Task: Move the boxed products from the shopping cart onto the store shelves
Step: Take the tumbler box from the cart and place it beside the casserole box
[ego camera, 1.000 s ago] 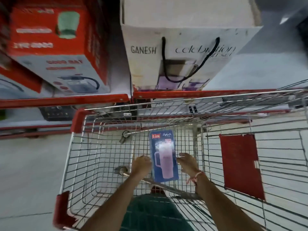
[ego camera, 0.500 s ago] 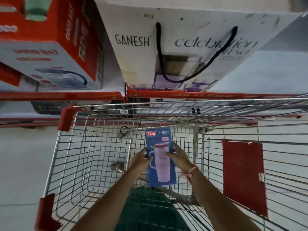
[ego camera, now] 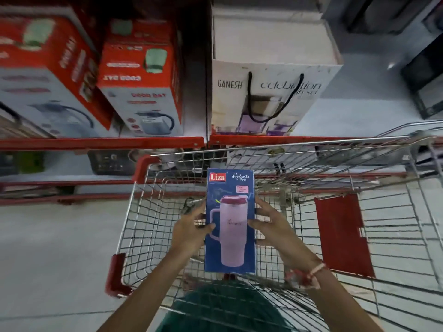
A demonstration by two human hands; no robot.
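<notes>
A tall blue Liza box (ego camera: 230, 238) with a pink tumbler printed on it is held upright above the wire shopping cart (ego camera: 134, 226). My left hand (ego camera: 189, 232) grips its left edge and my right hand (ego camera: 273, 230) grips its right edge, fingers spread along the side. The box's top reaches about the level of the cart's far rim. The red-edged store shelf (ego camera: 100, 143) runs just beyond the cart.
On the shelf stand two red kettle boxes (ego camera: 141, 87) at left and a white Ganesh gift box (ego camera: 268, 92) with black cord handles at centre. A lower shelf holds dark boxes (ego camera: 107, 161). The cart has a red flap (ego camera: 342, 236) at right. Grey floor lies to the left.
Both hands closed on the blue box in the cart and lifted it up and toward me; it now appears larger and higher. The view has tilted up toward the shelves.
</notes>
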